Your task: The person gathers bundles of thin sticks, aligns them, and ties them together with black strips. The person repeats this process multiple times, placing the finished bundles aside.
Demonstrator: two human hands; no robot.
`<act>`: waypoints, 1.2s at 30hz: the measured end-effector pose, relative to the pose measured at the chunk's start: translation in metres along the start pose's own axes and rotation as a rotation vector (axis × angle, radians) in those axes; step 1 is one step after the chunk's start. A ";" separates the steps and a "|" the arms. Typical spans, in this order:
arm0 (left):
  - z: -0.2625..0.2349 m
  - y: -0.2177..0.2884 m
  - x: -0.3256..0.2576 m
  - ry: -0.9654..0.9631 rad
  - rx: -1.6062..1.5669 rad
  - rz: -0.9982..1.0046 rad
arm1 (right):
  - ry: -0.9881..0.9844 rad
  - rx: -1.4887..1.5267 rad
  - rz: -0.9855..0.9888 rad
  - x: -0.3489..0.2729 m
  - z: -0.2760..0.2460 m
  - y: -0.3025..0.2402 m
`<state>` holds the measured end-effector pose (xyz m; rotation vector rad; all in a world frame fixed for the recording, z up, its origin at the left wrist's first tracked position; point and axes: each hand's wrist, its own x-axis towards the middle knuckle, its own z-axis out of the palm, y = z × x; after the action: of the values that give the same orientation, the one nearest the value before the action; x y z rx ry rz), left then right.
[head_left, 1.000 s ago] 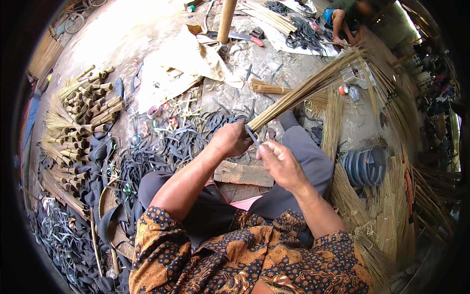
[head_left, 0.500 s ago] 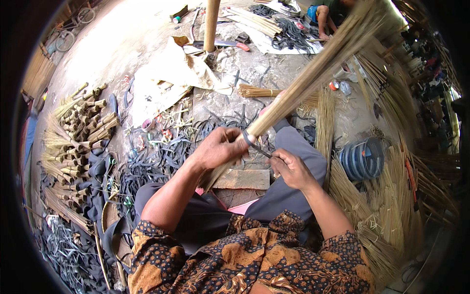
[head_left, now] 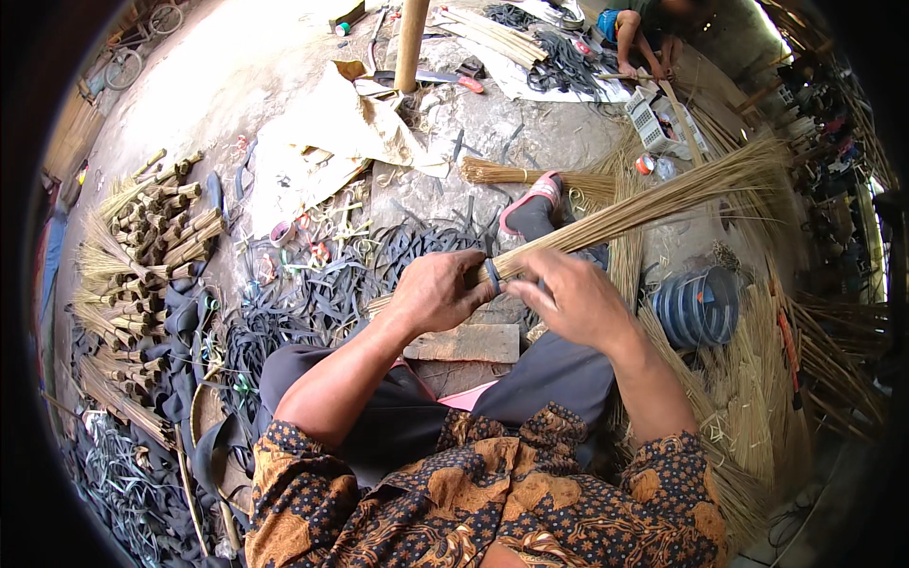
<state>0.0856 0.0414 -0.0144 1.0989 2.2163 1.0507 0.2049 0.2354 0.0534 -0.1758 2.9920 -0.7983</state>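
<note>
A long bundle of thin tan broom sticks (head_left: 620,220) slants across in front of me, its loose, frayed end fanning out at the upper right. My left hand (head_left: 437,292) is closed around the bundle's thicker part. A dark rubber strip (head_left: 491,275) circles the bundle just beside that hand's fingertips. Close by the strip, my right hand (head_left: 573,295) lies over the bundle with bent fingers, slightly blurred. What its fingers pinch is hidden. Below the hands a wooden block (head_left: 464,343) lies between my legs.
Dark rubber strips (head_left: 284,327) litter the floor at left, beside stacked short bundles (head_left: 156,241). A blue-grey bucket (head_left: 698,308) and loose sticks (head_left: 748,407) stand at right. A wooden post (head_left: 410,47) and a knife (head_left: 440,79) are ahead. Another person (head_left: 634,43) crouches at far right.
The bundle has swung down to a flatter slant. My right hand has moved up from pulling the strip's end below the bundle to lie over the bundle near the band.
</note>
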 end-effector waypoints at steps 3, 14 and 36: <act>0.005 -0.003 0.001 0.034 0.081 0.020 | 0.196 -0.185 -0.048 0.022 0.004 -0.002; 0.017 -0.022 0.004 0.098 0.039 -0.112 | 0.069 -0.362 -0.054 0.039 0.031 0.005; 0.002 -0.003 0.022 0.240 -0.926 -0.196 | 0.749 0.112 -0.076 0.048 0.078 0.003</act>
<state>0.0729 0.0594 -0.0195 0.3478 1.5875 1.8887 0.1621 0.1935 -0.0157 0.0271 3.6171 -1.2781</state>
